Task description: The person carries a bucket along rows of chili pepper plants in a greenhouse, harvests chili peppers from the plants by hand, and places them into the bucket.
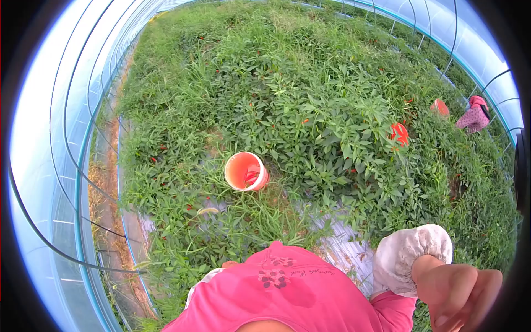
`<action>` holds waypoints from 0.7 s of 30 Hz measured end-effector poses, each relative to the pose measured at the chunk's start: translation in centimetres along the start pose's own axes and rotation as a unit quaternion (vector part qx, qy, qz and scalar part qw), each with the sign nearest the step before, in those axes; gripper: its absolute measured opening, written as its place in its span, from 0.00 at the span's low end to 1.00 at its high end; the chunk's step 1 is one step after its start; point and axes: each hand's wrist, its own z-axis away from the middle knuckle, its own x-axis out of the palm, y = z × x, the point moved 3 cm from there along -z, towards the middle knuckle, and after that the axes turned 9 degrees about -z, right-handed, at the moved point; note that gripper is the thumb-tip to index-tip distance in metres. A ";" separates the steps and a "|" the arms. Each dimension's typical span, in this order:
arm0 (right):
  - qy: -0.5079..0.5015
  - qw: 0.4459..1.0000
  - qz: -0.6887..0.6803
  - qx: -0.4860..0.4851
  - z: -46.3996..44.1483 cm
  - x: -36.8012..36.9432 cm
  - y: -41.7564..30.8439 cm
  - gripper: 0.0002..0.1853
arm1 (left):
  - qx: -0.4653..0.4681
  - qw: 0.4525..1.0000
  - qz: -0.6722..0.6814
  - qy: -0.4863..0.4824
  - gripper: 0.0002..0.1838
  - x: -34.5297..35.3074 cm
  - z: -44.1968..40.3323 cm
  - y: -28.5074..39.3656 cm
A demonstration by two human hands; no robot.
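Observation:
My right hand (pixel 462 293) is raised close to the camera at the lower right, beyond a dirty white oversleeve (pixel 412 254). Its fingers are curled towards the thumb; anything between them is hidden. Only a sliver of skin, apparently my left hand (pixel 230 264), shows past the edge of my pink shirt (pixel 315 293), so its fingers are out of sight. In front of me a bucket (pixel 262 181) with a white rim stands among the plants, slightly tilted in view. A few red chili peppers (pixel 252 176) lie inside it. Neither hand touches the bucket.
Dense pepper plants (pixel 326 110) mixed with tall grass fill the tunnel. Plastic ground sheeting (pixel 345 249) shows between rows. A bucket of red peppers (pixel 399 135) and another bucket (pixel 440 108) stand to the right, near a person in pink (pixel 473 117). Hoops and film (pixel 72 166) form the left wall.

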 end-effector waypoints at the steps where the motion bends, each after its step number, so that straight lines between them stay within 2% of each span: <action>1: -0.006 1.000 0.008 -0.010 -0.1 0.1 0.0 0.16 | -0.013 1.000 -0.009 0.001 0.14 -0.7 0.9 -1.1; 4: -0.017 0.999 0.024 -0.028 -0.2 0.6 -1.2 0.17 | -0.052 0.998 -0.036 0.004 0.14 -3.0 3.7 -4.5; 6: 0.097 0.974 0.078 0.189 -0.2 1.3 -3.1 0.16 | -0.078 0.995 -0.055 0.007 0.14 -4.4 5.6 -6.9; 7: 0.098 0.974 0.079 0.189 0.4 1.5 -2.3 0.16 | -0.091 0.994 -0.064 0.009 0.14 -5.0 6.5 -8.1; 9: 0.168 0.985 0.010 0.026 0.7 1.9 -0.6 0.16 | -0.116 0.990 -0.083 0.015 0.14 -6.2 8.3 -10.5; 16: 0.279 0.944 0.153 0.081 0.3 3.6 -0.5 0.15 | -0.198 0.966 -0.147 0.080 0.14 -9.6 16.1 -18.3; 17: 0.213 0.972 0.020 -0.093 0.9 2.4 1.1 0.14 | -0.207 0.961 -0.154 0.096 0.14 -10.0 17.5 -19.5; 18: 0.133 0.949 -0.110 -0.264 1.3 1.2 2.1 0.13 | -0.217 0.956 -0.160 0.113 0.14 -10.4 18.9 -20.6; 19: 0.141 0.949 -0.094 -0.266 0.9 0.1 2.8 0.13 | -0.225 0.951 -0.165 0.131 0.14 -10.6 20.4 -21.7; 21: 0.012 0.889 -0.020 -0.458 0.7 -1.1 2.9 0.14 | -0.244 0.939 -0.174 0.168 0.14 -11.0 23.3 -24.0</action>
